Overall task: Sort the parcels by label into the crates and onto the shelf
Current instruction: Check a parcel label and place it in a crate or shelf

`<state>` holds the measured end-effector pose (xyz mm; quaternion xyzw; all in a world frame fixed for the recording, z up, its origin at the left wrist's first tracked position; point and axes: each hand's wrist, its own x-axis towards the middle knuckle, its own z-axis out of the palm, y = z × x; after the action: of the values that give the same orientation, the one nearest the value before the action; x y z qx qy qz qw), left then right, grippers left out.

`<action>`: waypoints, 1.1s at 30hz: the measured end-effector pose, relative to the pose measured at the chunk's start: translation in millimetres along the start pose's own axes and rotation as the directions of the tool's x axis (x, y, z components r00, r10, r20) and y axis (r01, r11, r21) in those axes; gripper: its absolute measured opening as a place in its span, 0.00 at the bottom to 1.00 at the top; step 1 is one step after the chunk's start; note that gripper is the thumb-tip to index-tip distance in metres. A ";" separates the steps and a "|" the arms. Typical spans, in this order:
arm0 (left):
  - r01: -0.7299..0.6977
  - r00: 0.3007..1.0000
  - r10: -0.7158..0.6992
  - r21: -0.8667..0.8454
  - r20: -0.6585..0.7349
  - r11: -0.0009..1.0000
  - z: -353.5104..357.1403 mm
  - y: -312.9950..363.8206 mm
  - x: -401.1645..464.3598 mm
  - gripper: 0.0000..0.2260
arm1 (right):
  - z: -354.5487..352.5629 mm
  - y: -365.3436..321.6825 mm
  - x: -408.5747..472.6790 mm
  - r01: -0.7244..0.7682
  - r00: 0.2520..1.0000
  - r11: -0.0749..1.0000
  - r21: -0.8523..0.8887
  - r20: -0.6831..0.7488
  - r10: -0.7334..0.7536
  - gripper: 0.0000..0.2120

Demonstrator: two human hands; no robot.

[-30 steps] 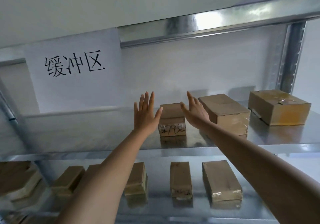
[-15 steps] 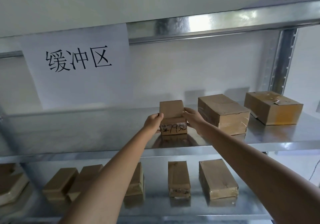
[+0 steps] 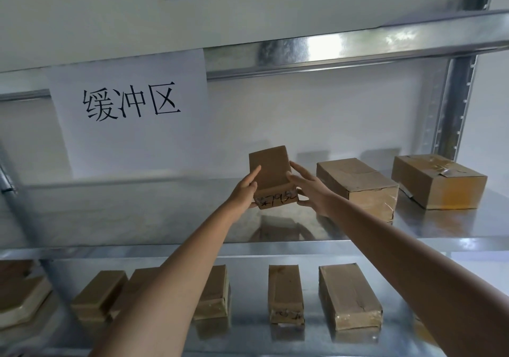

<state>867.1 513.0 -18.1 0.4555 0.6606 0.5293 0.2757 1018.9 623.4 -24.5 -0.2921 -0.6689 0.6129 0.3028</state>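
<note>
Small parcel (image 3: 271, 174) is held between both hands, lifted off the shelf (image 3: 137, 213). Left hand (image 3: 245, 191) fingers are pressed on its left face, right hand (image 3: 308, 188) curled round its right edge. Long axis runs away from the fingers, tilted upward; both hands equally near.

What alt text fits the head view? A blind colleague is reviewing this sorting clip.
Two bare hands, left hand and right hand, hold a small brown parcel with handwriting on its near end, lifted above a metal shelf. Two larger cardboard boxes sit to its right, a paper sign with Chinese characters hangs behind, and more parcels line the shelf below.
</note>
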 end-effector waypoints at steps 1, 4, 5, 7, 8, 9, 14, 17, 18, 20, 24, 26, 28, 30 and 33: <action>0.010 1.000 -0.011 -0.017 -0.008 1.000 -0.8 1.2 -0.1 0.22 | 0.1 -1.6 -0.2 0.004 1.000 1.000 0.029 0.004 -0.004 0.20; 0.019 1.000 -0.020 -0.042 -0.019 0.999 -4.0 4.2 1.1 0.20 | -1.0 -2.9 3.8 0.021 0.999 0.992 0.125 -0.040 -0.016 0.16; 0.015 1.000 -0.015 -0.038 -0.018 0.999 -3.6 5.2 1.8 0.18 | -1.4 -2.4 5.8 0.028 0.998 0.990 0.136 -0.059 -0.020 0.15; 0.003 1.000 -0.004 -0.036 -0.024 0.999 -0.5 7.0 3.5 0.16 | -2.7 1.3 11.8 0.058 0.995 0.988 0.144 -0.087 -0.045 0.17; 0.007 0.999 -0.008 -0.034 -0.038 0.999 1.5 8.8 4.1 0.15 | -1.8 1.9 13.9 0.070 0.994 0.985 0.160 -0.098 -0.055 0.21; 0.013 0.998 -0.014 -0.015 -0.057 1.000 3.1 8.6 6.7 0.17 | -0.7 1.3 15.1 0.063 0.994 0.980 0.191 -0.102 -0.044 0.25; 0.083 0.985 -0.075 0.045 -0.157 0.996 0.3 -13.8 40.7 0.52 | -1.2 1.5 21.2 0.018 0.998 0.973 0.230 -0.056 -0.005 0.40; 0.092 0.985 -0.086 0.030 -0.147 0.995 3.7 2.0 28.6 0.48 | -1.3 5.9 25.1 0.057 0.997 0.980 0.190 -0.062 -0.046 0.38; 0.097 0.983 -0.091 0.027 -0.161 0.995 5.5 5.5 25.3 0.40 | -1.8 7.5 26.9 0.069 0.997 0.981 0.183 -0.048 -0.061 0.37; 0.121 0.974 -0.117 0.011 -0.192 0.993 6.1 4.3 27.8 0.30 | -2.9 6.9 27.3 0.079 0.997 0.976 0.202 0.000 -0.081 0.32; 0.127 0.974 -0.133 -0.046 -0.182 0.991 3.3 1.5 34.2 0.27 | -6.7 3.3 21.7 0.092 0.989 0.975 0.203 0.099 -0.114 0.27; 0.133 0.972 -0.142 -0.056 -0.185 0.989 2.9 0.1 36.0 0.28 | -7.7 1.9 21.3 0.092 0.983 0.979 0.183 0.139 -0.119 0.31; 0.133 0.972 -0.142 -0.055 -0.189 0.990 3.9 0.2 37.3 0.27 | -9.0 2.5 24.4 0.098 0.980 0.980 0.170 0.153 -0.124 0.31; 0.131 0.973 -0.141 -0.068 -0.183 0.989 4.3 0.8 38.7 0.23 | -8.6 2.7 25.1 0.103 0.981 0.978 0.184 0.143 -0.130 0.32; 0.169 0.971 -0.186 -0.116 -0.152 0.979 2.3 2.6 38.8 0.22 | -8.9 5.3 26.7 0.118 0.978 0.977 0.178 0.149 -0.146 0.34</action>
<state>853.1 548.7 -11.7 0.3354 0.6909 0.5708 0.2903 1008.6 649.8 -27.9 -0.1697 -0.6550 0.6673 0.3113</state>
